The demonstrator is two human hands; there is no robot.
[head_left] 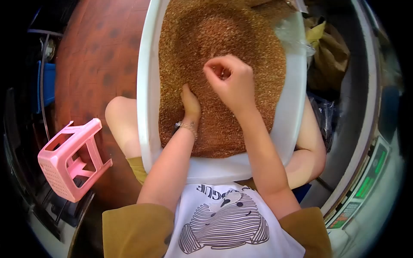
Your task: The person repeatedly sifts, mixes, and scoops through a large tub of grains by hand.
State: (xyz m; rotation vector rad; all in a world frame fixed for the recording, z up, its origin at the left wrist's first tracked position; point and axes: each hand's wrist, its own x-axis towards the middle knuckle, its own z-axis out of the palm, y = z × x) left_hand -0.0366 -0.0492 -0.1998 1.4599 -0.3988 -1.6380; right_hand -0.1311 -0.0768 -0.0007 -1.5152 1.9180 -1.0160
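A white plastic tub (146,77) is filled with small reddish-brown and tan grains (219,34). My left hand (190,103) is sunk into the grains at the left of the middle, with its thumb side showing and its fingers mostly hidden. A bracelet and a dark band circle that wrist. Above the grains, right of the left hand, my right hand (232,79) is curled closed, thumb and fingers forming a loop. Whatever lies inside that curl is too small to make out.
A pink plastic stool (71,159) lies tipped on the red tiled floor (99,56) at left. Clear plastic (294,36) hangs over the tub's right rim, beside a brown sack (329,56). A scale with green digits (365,180) stands at right.
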